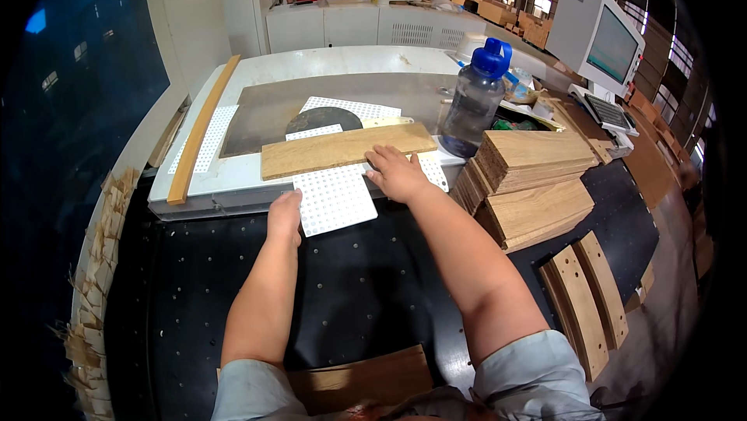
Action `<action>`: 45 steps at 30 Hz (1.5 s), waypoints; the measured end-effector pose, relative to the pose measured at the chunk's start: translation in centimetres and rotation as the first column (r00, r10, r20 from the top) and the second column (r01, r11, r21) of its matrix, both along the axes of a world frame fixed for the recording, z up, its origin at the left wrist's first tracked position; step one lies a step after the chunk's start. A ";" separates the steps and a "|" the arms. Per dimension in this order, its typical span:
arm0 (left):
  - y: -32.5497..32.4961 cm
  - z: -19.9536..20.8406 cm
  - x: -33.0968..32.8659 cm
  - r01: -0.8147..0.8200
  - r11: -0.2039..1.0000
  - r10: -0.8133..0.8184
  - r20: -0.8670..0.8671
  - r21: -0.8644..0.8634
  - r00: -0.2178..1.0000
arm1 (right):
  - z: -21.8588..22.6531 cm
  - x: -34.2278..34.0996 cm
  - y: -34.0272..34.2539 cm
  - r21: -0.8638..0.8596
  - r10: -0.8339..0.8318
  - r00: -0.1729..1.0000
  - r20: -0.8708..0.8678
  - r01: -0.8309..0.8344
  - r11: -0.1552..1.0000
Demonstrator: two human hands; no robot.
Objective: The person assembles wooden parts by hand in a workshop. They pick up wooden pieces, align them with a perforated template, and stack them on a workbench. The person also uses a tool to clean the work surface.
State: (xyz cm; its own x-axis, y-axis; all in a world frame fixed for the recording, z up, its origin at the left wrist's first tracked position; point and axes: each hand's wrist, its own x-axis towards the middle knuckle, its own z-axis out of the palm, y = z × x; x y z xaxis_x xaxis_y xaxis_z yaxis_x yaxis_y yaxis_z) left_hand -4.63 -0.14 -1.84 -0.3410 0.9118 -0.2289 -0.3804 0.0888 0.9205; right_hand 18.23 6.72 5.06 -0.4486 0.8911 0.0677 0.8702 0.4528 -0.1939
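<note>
My left hand (285, 215) rests loosely closed on the near edge of the white perforated sheet (333, 199), gripping nothing, and my right hand (397, 173) lies flat and open at the wooden board (346, 149) just behind that sheet. The sheet overhangs the bench (233, 180) edge, so I judge a careless nudge could tip it off. Right of the board a water bottle (473, 106) and stacked wood panels (529, 180) crowd in; left stays open.

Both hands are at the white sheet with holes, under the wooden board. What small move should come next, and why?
Probably pull the white sheet toward the body: the left hand touches its near edge, the right hand rests by the wooden board lying over its far part.
</note>
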 end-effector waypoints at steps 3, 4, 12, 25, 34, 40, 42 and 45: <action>0.8 -0.7 -0.6 -0.040 0.996 0.045 -0.073 0.079 0.996 | -0.2 0.2 0.0 0.024 0.008 1.000 -0.018 -0.008 1.000; 1.1 -0.9 -0.8 -0.045 0.996 0.055 -0.132 0.076 0.990 | -0.3 0.4 0.1 0.032 0.002 1.000 -0.031 -0.001 0.999; -4.0 -0.6 -0.8 -0.058 0.998 0.041 -0.385 -0.031 0.922 | -2.5 3.9 -7.6 0.324 0.110 0.942 -0.318 -0.001 0.946; -31.4 1.4 1.6 0.485 0.860 -0.409 -0.780 -0.157 0.474 | -9.7 19.0 -41.7 -0.138 -0.143 0.791 -0.595 0.075 0.988; -35.0 1.2 5.0 0.454 0.765 -0.358 -0.887 -0.457 -0.291 | -9.9 17.3 -42.8 0.037 -0.117 0.881 -0.458 0.150 0.988; -27.1 -0.6 -1.5 0.254 0.945 -0.229 -0.971 -0.204 0.074 | -10.7 17.5 -42.0 -0.045 -0.192 0.793 -0.579 0.205 0.978; -21.9 -3.2 -6.0 0.078 0.996 -0.059 -0.984 -0.047 0.166 | -9.8 16.9 -39.7 -0.080 -0.239 0.777 -0.582 0.237 0.968; -16.0 -5.1 -11.2 -0.235 0.972 0.053 -0.947 -0.024 0.316 | -9.4 14.7 -32.0 -0.171 -0.275 0.776 -0.567 0.216 0.961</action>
